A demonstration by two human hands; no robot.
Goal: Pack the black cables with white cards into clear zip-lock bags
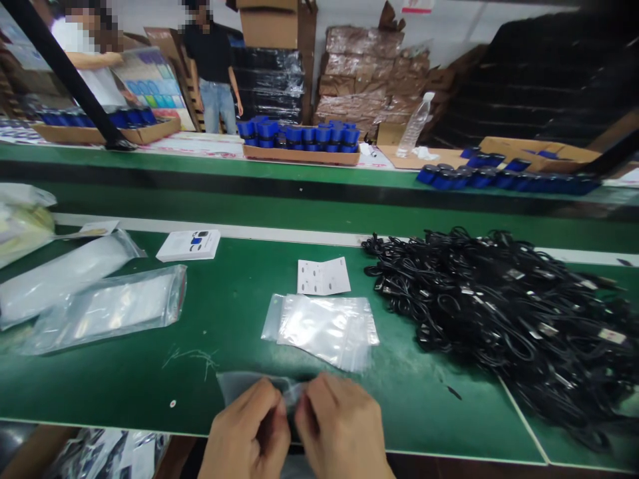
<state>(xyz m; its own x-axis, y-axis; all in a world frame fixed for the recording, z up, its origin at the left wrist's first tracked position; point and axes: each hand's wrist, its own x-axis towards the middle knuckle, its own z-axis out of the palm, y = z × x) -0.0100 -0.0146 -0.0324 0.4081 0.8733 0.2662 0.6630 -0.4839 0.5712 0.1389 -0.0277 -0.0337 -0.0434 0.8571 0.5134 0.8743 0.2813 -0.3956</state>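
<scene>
Two hands, the left hand [247,426] and the right hand [342,426], work almost touching at the near edge of a green workbench [124,392]. The fingers of both are pinched together, clamped on a clear plastic bag [254,384], which lies partly under them and spreads out to the left. Just beyond lies a stack of clear zip bags [324,330], with a white card [323,276] past it. To the right spreads a large heap of black cables [499,313]. To the left lie two long plastic bags [104,313] and a white booklet [188,245]. Farther off, a cardboard tray [299,154] holds rows of blue objects [299,133]. Behind it stand a person in a dark shirt [212,60] and, farther left, a person in a white shirt [74,33], near stacked brown cartons [369,83].
</scene>
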